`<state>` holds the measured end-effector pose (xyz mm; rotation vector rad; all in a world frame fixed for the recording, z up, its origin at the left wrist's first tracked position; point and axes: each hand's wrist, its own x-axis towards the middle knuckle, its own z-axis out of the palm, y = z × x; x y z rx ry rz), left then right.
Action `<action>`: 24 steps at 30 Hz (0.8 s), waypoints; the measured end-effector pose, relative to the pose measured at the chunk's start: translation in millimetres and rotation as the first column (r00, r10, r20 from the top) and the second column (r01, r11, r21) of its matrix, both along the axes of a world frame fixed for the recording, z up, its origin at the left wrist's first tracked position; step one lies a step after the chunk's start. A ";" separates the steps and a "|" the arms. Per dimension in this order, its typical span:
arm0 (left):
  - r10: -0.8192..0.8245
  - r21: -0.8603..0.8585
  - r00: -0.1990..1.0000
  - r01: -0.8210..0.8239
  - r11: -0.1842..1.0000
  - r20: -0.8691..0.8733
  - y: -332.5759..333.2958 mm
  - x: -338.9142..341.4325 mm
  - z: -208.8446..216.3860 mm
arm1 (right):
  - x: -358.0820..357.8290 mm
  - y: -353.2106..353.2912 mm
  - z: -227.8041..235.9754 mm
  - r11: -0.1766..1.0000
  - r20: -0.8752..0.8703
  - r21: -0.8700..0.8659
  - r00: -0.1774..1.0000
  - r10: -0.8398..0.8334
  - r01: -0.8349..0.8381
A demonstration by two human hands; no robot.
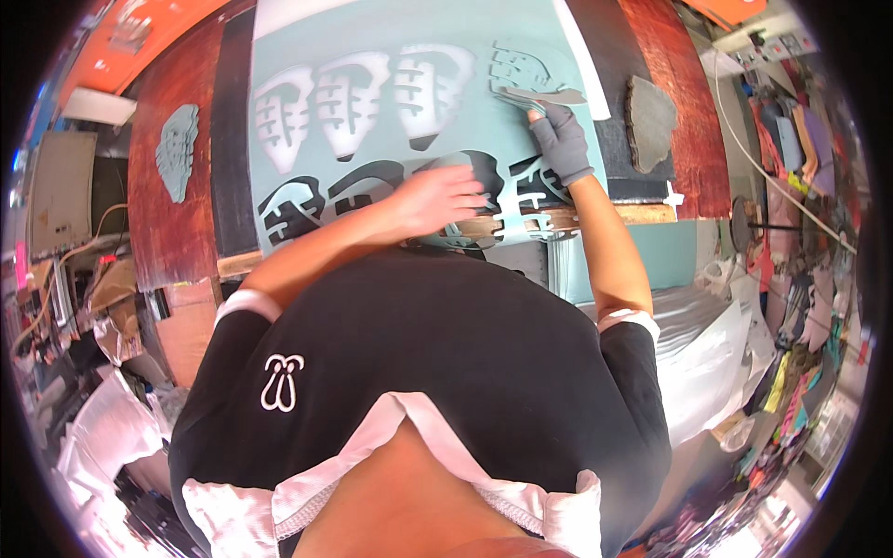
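A pale teal sheet (372, 28) lies across the work surface, with rows of shoe-upper-shaped cut-outs in it. White shows through the far row and black through the near row. My bare left hand (446, 197) is over the near row, fingers stretched out and slightly blurred, holding nothing visible. At the sheet's far right, my right hand (561, 139), in a grey fingerless glove, is closed with the thumb against the near edge of a notched teal cut piece (526, 67). A grey edge of that piece is raised by the fingers; how many layers are there I cannot tell.
A stack of teal cut pieces (177, 153) sits on the reddish-brown board at left. A grey stack of similar pieces (651, 123) rests at right. A wooden strip (642, 214) runs along the near edge. Crumpled plastic sheeting (712, 349) lies at lower right.
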<state>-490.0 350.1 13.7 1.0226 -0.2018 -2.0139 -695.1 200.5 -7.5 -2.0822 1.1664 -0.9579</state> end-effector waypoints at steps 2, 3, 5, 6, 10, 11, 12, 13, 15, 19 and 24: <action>-0.041 0.030 0.988 0.046 0.998 -0.147 -31.3 -27.3 -20.6 | 0.0 -2.6 2.6 0.999 -0.032 0.024 0.999 0.022 -0.022; -0.055 -0.004 0.978 0.055 0.998 -0.203 -41.9 -34.2 -30.7 | -0.8 -2.6 4.6 0.999 -0.043 0.044 0.999 0.028 -0.026; 0.076 -0.068 0.975 -0.092 0.993 -0.208 -58.3 -49.8 -47.5 | -4.4 1.0 9.0 0.992 -0.144 -0.059 0.984 0.103 -0.113; 0.084 -0.052 0.977 -0.096 0.994 -0.195 -63.6 -52.0 -53.3 | -6.9 4.2 11.0 0.985 -0.178 -0.076 0.974 0.139 -0.155; 0.071 -0.106 0.888 -0.132 0.986 -0.455 -69.0 -55.2 -55.4 | -14.7 15.1 13.7 0.894 -0.284 -0.204 0.898 0.336 -0.399; 0.031 -0.151 0.891 -0.110 0.982 -0.452 -69.4 -55.3 -50.3 | -15.8 14.7 13.6 0.874 -0.289 -0.267 0.899 0.330 -0.407; 0.041 -0.146 0.886 -0.122 0.982 -0.461 -68.3 -55.6 -43.4 | -15.9 12.0 13.6 0.912 -0.248 -0.178 0.914 0.321 -0.368; 0.040 -0.137 0.883 -0.117 0.984 -0.468 -66.2 -55.5 -34.9 | -15.5 7.6 13.7 0.952 -0.191 -0.063 0.940 0.282 -0.298; -0.040 -0.043 0.985 0.033 0.999 -0.170 -60.7 -45.7 -15.0 | -11.4 -8.6 16.1 0.974 -0.180 -0.101 0.966 0.183 -0.204; -0.337 -0.266 0.762 0.544 0.795 0.553 -36.8 -2.5 17.0 | -0.1 -61.4 37.9 0.992 0.005 0.110 0.998 -0.057 0.056; 0.557 -0.356 0.048 0.813 0.460 0.829 -62.3 25.0 11.9 | 34.9 -149.8 67.5 0.982 0.097 0.022 0.977 -0.189 0.188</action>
